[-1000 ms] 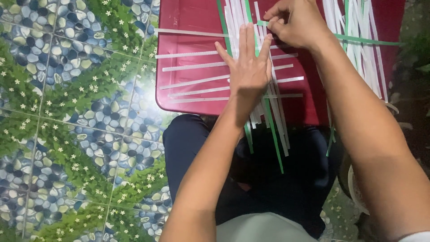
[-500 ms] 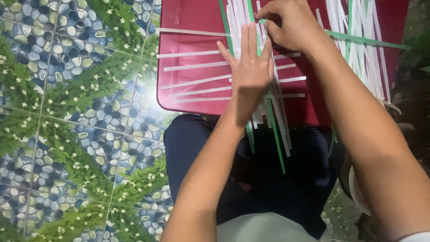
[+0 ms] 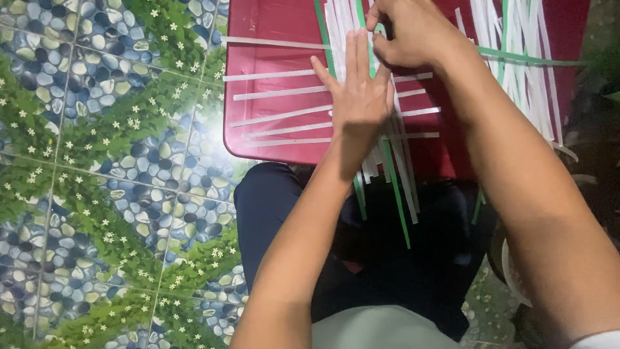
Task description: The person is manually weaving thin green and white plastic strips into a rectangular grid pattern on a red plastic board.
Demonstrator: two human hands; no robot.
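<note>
Evidently light and springy, the white strips (image 3: 361, 39) lie under the flat, spread left hand (image 3: 361, 97) on the red tray (image 3: 271, 139); just beyond, the right hand (image 3: 413, 32) pinches one strip's end, the safest hold.

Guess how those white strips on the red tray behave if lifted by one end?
The white strips look thin and flat, so probably light and floppy. Their ends droop past the red tray edge. Loose ones likely slide; the left hand presses them flat.
</note>
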